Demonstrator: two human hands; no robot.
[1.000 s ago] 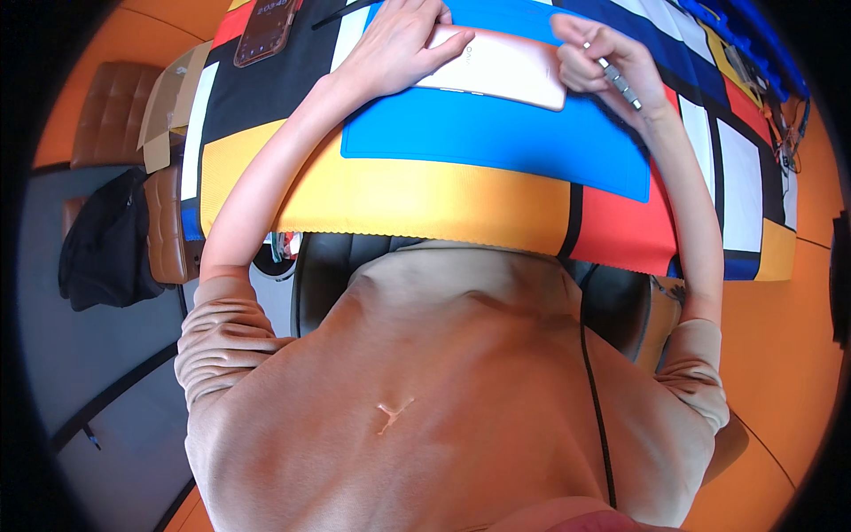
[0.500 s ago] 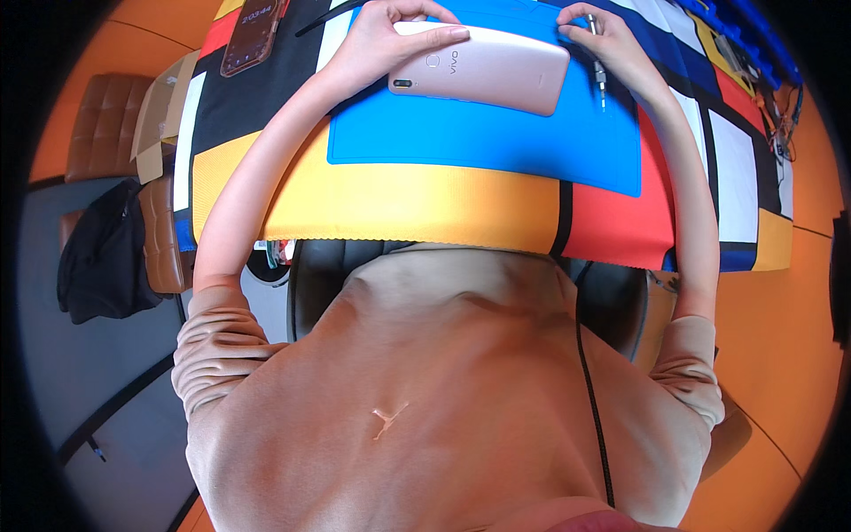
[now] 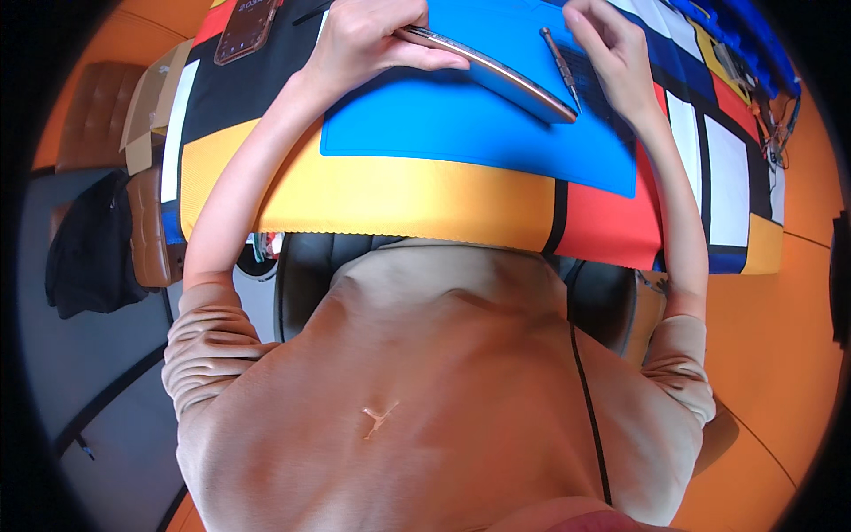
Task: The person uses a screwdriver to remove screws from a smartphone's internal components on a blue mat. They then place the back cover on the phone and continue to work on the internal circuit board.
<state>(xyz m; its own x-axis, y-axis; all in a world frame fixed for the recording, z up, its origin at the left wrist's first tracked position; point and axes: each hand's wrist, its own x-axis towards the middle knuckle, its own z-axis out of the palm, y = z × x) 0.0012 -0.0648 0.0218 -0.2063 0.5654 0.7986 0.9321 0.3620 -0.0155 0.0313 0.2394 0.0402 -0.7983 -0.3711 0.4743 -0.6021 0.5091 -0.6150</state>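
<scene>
My left hand grips a rose-gold smartphone by its left end, thumb below and fingers above. The phone is tipped up so that its long thin edge shows, and most of its back is hidden. Below it lies a blue work mat. Just right of the phone is a small metal screwdriver, tip towards me, apart from my fingers. Beside it my right hand is loosely curled, with nothing visible in it.
Another phone with a lit screen lies at the far left of the colour-block tablecloth. Blue trays and tangled wires sit at the far right. A cardboard box and a black bag are left of the table.
My left hand has tilted the phone from back-up to edge-on. My right hand has let go of the screwdriver, which now sits nearer the phone at a different slant.
</scene>
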